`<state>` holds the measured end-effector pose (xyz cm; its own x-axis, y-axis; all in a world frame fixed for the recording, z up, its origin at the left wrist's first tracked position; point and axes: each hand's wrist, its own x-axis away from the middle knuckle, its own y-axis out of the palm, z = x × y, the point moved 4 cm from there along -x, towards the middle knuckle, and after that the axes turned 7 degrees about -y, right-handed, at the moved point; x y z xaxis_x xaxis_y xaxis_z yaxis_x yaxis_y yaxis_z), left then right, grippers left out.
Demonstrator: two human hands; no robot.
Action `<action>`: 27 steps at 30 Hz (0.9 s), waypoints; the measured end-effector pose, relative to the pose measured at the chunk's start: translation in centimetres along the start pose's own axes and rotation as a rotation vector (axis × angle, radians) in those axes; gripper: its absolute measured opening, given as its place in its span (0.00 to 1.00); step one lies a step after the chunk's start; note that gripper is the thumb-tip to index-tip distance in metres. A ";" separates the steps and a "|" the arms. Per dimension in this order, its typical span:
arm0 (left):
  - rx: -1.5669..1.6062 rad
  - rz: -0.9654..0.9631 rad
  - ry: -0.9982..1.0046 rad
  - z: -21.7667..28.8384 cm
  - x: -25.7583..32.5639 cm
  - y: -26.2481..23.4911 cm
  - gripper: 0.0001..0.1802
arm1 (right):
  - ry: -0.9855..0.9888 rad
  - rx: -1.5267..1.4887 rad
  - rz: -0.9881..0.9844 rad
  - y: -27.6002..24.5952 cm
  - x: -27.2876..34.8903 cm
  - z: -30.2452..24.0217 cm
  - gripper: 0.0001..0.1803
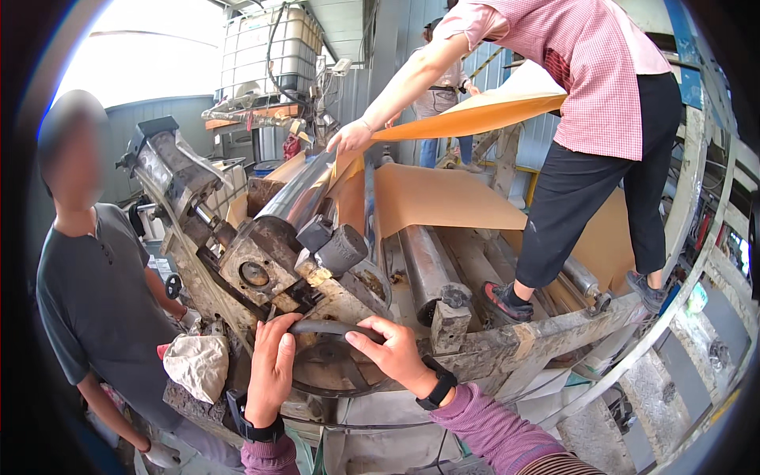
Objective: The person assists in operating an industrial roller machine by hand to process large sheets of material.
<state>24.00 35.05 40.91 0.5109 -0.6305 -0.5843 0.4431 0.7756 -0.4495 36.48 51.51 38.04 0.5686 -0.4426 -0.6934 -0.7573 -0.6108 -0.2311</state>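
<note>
A dark round handwheel (323, 326) is mounted at the near end of a grimy roller machine. My left hand (271, 360) is closed on the left side of its rim, thumb pointing up. On the right side, the fingers of my right hand (393, 354) wrap over the rim with the thumb toward me. Just beyond the wheel are a dark cylindrical motor-like part (342, 249) and a worn bearing block (257, 265). From that block a shiny metal roller (297, 194) runs away from me, with brown paper (443, 198) beside it.
A co-worker in a checked shirt (582, 87) stands on the machine frame, one hand at the paper by the roller. Left of me stands a person in a grey shirt (107, 293), near a pale cloth bag (198, 366). Metal steps (645, 388) rise at right; a caged tank (265, 51) is behind.
</note>
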 end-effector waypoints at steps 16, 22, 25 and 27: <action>0.019 0.006 -0.043 0.4 0.1 0.2 0.18 | 0.050 -0.051 -0.016 0.1 0.1 0.5 0.15; 0.027 0.009 -0.036 0.1 0.2 0.3 0.18 | 0.036 -0.018 -0.008 0.0 0.1 0.3 0.15; 0.035 0.007 -0.045 0.2 0.2 0.4 0.18 | 0.048 -0.006 -0.011 -0.1 0.2 0.6 0.15; 0.030 0.009 -0.050 0.1 0.3 0.1 0.18 | 0.045 -0.015 -0.014 0.2 0.2 0.4 0.15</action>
<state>24.28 34.92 40.76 0.5507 -0.6247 -0.5536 0.4600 0.7806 -0.4232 36.30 51.60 37.61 0.5931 -0.4634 -0.6585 -0.7447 -0.6266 -0.2298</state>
